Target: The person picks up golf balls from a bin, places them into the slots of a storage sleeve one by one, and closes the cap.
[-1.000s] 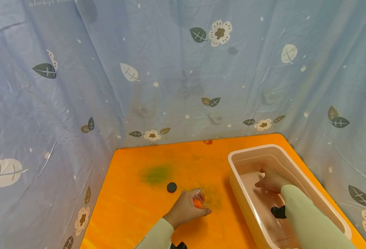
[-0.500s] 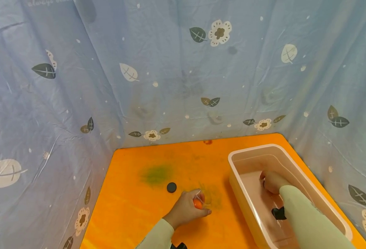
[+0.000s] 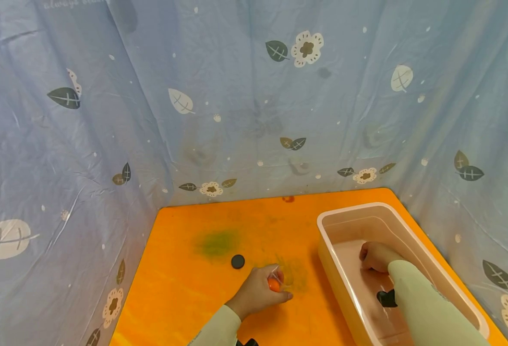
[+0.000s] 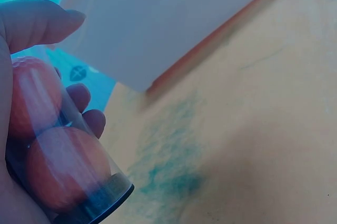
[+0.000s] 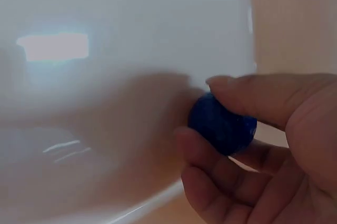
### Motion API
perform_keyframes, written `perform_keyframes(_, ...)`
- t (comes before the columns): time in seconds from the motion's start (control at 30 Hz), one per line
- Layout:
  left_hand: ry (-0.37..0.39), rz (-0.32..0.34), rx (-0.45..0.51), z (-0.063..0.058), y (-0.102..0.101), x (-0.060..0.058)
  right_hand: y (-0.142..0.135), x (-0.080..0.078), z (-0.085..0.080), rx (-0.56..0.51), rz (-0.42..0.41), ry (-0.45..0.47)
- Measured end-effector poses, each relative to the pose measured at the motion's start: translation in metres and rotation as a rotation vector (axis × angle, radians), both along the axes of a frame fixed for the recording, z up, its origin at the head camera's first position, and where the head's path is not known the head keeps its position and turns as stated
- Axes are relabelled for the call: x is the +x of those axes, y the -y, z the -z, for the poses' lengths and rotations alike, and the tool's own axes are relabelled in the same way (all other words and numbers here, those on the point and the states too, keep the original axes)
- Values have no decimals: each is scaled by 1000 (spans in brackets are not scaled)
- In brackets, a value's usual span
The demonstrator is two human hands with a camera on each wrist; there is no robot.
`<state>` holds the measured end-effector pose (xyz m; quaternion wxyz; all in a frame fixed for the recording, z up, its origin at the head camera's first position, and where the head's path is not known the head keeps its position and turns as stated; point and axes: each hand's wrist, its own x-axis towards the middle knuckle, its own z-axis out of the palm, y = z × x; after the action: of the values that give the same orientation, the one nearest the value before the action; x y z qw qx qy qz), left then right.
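My left hand (image 3: 260,290) grips a clear plastic tube (image 4: 122,174) above the orange table. Two orange golf balls (image 4: 68,169) sit one behind the other inside it, and a dark cap (image 4: 100,203) closes the tube's near end in the left wrist view. Down inside the pale pink bin (image 3: 344,269), my right hand (image 3: 379,257) pinches a dark blue ball (image 5: 221,124) between thumb and fingers. From the head view that ball is hidden by the hand. A small black disc (image 3: 238,261) lies flat on the table, left of the tube.
The bin's long near-left wall rises between my two hands. Patterned blue curtain (image 3: 254,96) hangs along the back and both sides of the orange table (image 3: 185,288). Green smudges (image 3: 217,242) mark the tabletop.
My right hand's fingers, spread low in the bin a second ago, have curled in and taken hold of the blue ball. The left hand and tube have stayed almost still.
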<state>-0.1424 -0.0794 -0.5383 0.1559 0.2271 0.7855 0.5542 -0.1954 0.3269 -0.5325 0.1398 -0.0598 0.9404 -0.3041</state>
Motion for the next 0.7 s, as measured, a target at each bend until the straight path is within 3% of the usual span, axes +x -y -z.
perform_keyframes(0.27, -10, 0, -12, -1, 1, 0, 5, -7, -11, -244, 28, 102)
perform_keyframes(0.53, -15, 9, -5, 1, 0, -1, 17, -15, -44, -298, 47, -11)
perform_keyframes(0.7, -33, 7, -20, 2, 0, -2, 20, -14, -60, -349, 76, -29)
